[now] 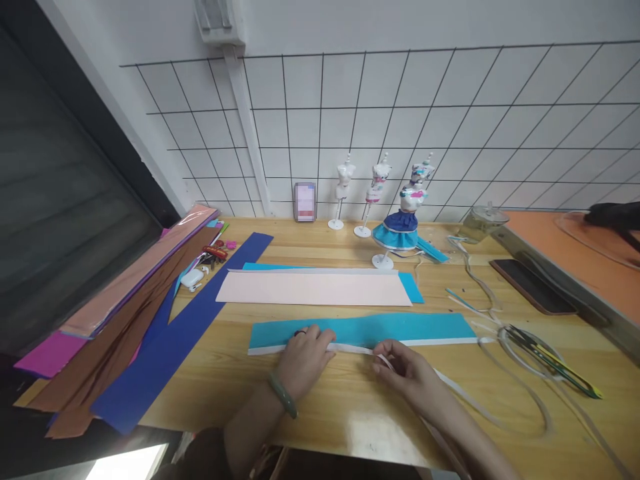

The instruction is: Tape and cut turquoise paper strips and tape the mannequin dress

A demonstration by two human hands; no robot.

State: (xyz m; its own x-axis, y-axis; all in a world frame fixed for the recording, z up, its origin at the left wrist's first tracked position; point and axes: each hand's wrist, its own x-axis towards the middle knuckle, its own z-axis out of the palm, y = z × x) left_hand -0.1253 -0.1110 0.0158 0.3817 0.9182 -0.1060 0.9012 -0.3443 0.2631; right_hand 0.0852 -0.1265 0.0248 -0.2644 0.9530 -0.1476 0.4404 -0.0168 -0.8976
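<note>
A turquoise strip of paper or thin sheet material lies lengthwise in front of me, with a white edge along its near side. My left hand rests on it, fingers bent and drawn together, pressing a narrow white tape against the near edge. To its right, my right hand pinches the same tape between thumb and fingers. The tape trails on under that hand toward the right of the table. Beyond this strip lies a pale pink strip over another turquoise piece.
Coloured sheets and a long dark blue strip lie at left, near an earphone case. Small dress forms, one skirted, and a phone stand at the back. Scissors lie on coiled tape at right.
</note>
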